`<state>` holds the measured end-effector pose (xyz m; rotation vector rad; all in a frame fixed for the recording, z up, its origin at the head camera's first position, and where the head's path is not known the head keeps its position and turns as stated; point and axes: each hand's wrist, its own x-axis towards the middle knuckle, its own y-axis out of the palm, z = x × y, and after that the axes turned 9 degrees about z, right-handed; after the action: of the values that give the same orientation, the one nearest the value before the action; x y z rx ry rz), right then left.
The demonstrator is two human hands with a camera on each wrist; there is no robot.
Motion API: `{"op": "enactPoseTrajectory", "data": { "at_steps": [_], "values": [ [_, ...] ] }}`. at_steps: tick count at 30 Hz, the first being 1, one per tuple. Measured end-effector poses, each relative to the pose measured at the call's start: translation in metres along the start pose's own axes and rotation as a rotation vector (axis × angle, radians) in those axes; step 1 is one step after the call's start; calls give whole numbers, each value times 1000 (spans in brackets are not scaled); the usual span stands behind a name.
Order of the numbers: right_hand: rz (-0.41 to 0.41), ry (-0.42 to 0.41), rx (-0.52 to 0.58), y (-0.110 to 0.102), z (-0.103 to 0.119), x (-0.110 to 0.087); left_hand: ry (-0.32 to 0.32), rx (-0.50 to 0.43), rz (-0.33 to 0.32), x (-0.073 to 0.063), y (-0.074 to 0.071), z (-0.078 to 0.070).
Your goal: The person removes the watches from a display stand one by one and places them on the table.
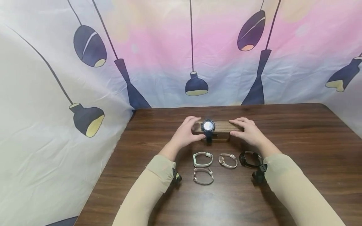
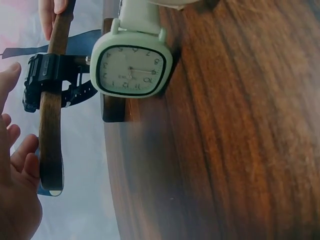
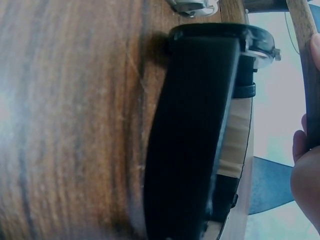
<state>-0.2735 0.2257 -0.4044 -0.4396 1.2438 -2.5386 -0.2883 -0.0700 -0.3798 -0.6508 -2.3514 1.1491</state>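
Note:
A wooden watch stand (image 1: pixel 223 126) with a raised bar stands near the table's back. A black sports watch (image 1: pixel 208 125) hangs round the bar, left of its middle, its dial facing up. My left hand (image 1: pixel 186 131) is spread about the bar's left end; in the left wrist view its thumb stands apart from the wood, while the other fingers (image 2: pixel 27 157) lie close against it. My right hand (image 1: pixel 249 131) holds the bar's right end between thumb and fingers. In front lie a mint-green watch (image 1: pixel 194 160), a pink-strapped watch (image 1: pixel 227 160) and a black watch (image 1: pixel 250 159).
Another pale pink watch (image 1: pixel 203 176) lies nearer me, below the mint-green one. The brown wooden table (image 1: pixel 215 204) meets a printed cloth backdrop (image 1: pixel 169 62) at its back and left edges. A black wrist camera (image 1: pixel 258 174) sits close to the black watch.

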Motion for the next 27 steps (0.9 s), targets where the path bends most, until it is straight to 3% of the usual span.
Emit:
{"op": "enactPoseTrajectory", "data": {
  "at_steps": [10, 27],
  "values": [
    [-14, -9, -2, 1, 1, 0, -10, 106, 37, 6, -1, -6],
    [5, 3, -11, 1, 1, 0, -24, 195, 98, 11, -3, -10]
  ]
}}
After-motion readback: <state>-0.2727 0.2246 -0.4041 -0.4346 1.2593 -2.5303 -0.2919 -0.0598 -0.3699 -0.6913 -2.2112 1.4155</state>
